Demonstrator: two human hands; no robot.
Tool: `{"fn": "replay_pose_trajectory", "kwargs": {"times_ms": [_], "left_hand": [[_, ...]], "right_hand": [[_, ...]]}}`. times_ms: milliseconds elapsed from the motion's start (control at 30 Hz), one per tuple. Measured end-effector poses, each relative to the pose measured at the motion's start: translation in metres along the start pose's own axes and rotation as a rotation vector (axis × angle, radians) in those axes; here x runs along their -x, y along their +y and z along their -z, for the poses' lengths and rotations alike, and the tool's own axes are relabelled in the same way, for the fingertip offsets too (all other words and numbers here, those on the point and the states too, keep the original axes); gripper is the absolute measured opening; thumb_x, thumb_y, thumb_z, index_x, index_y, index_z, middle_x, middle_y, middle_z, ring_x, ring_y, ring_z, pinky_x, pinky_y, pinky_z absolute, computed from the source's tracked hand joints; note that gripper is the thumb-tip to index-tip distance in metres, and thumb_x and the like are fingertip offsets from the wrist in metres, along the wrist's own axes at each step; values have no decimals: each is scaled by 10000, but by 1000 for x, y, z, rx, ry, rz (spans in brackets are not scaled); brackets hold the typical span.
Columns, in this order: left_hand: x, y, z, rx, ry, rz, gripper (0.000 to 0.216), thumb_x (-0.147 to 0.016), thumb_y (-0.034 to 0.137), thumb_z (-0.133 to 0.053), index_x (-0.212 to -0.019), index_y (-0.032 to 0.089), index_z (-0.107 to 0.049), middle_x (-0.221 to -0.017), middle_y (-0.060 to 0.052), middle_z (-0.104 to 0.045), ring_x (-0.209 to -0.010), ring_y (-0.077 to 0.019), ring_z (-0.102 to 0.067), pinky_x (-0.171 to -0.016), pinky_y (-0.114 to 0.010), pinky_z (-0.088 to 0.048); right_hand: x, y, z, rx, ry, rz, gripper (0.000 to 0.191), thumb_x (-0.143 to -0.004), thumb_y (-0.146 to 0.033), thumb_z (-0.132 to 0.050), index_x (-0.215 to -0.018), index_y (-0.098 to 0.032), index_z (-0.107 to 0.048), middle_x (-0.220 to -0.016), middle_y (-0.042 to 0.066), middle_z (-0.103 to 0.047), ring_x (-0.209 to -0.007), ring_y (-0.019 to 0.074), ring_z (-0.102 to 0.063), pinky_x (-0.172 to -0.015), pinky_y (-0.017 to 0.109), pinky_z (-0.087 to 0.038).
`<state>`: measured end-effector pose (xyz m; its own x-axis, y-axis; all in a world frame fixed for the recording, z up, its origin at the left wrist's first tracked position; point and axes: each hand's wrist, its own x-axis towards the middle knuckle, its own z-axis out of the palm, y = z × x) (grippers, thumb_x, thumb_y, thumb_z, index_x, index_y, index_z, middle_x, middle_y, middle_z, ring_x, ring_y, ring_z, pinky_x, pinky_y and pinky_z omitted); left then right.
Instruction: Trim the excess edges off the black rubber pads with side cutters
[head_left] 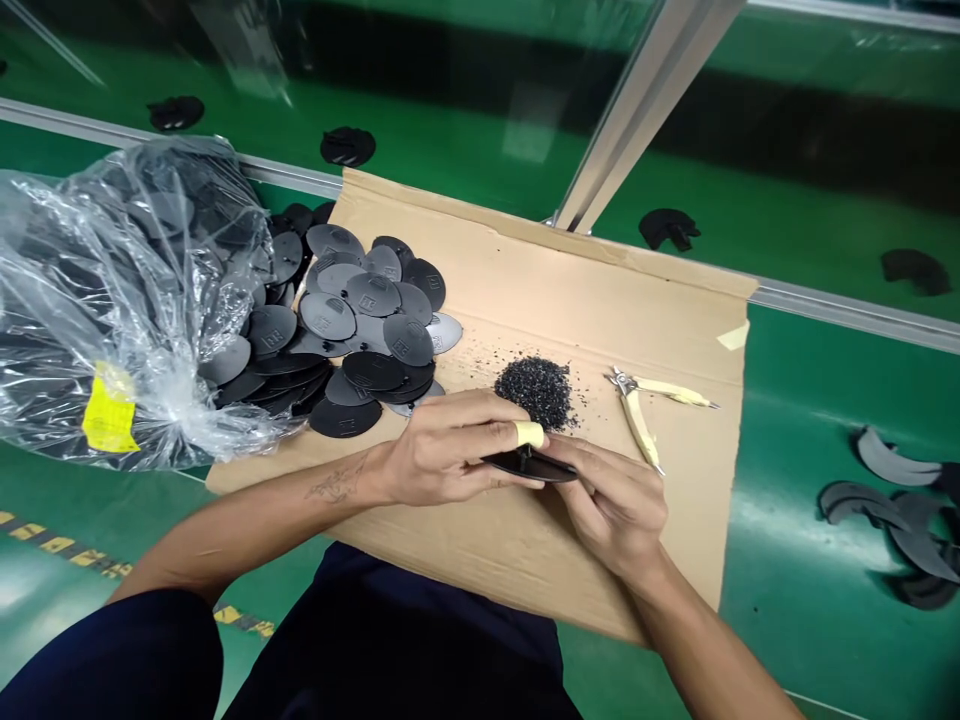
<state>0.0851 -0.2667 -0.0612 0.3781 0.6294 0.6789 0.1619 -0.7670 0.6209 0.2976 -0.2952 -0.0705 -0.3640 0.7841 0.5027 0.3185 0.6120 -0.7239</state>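
Both hands meet over a cardboard sheet (570, 290) and hold one flat black plastic disc (534, 466) edge-on between them. My left hand (442, 448) pinches the disc's left side; its forefinger wears a yellow finger cot (529, 434). My right hand (615, 500) grips the disc's right side with curled fingers. Just beyond the hands lies a small heap of black plastic trimmings (537, 390). Yellow-handled cutters (643, 408) rest open on the cardboard to the right, untouched.
A pile of black discs (360, 330) spills from a clear plastic bag (112, 290) at the left. Curved black offcuts (900, 510) lie on the green surface at right. A metal post (637, 110) rises behind, and loose discs lie on the green belt (450, 130) behind.
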Motion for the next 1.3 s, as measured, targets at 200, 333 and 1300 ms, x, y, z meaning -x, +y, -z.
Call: {"fn": "replay_pose_trajectory", "kwargs": {"times_ms": [200, 333, 1300], "left_hand": [[3, 0, -2, -17, -12, 25, 179, -976, 274, -643, -1023, 108, -693, -953, -121, -737, -839, -148, -699, -727, -266, -618], [4, 0, -4, 8, 27, 26, 164, -932, 255, -709, -1016, 115, -696, -926, -115, -748, -807, -147, -709, -706, -256, -616], [0, -3, 0, 140, -138, 105, 222, -933, 288, -707, -1093, 138, -678, -948, -113, -736, -870, -174, -688, -775, -322, -595]], "right_hand": [[0, -1, 1, 34, -11, 19, 431, -914, -7, -629, -1283, -217, -701, -1140, 50, -771, -972, 179, -768, -882, 265, -653], [1, -1, 2, 26, -11, 14, 436, -911, 2, -627, -1276, -224, -701, -1117, 48, -776, -952, 176, -770, -861, 272, -662], [-4, 4, 4, -27, -72, 26, 239, -958, -156, -660, -1182, -191, -736, -1043, 81, -782, -868, 188, -770, -763, 293, -665]]}}
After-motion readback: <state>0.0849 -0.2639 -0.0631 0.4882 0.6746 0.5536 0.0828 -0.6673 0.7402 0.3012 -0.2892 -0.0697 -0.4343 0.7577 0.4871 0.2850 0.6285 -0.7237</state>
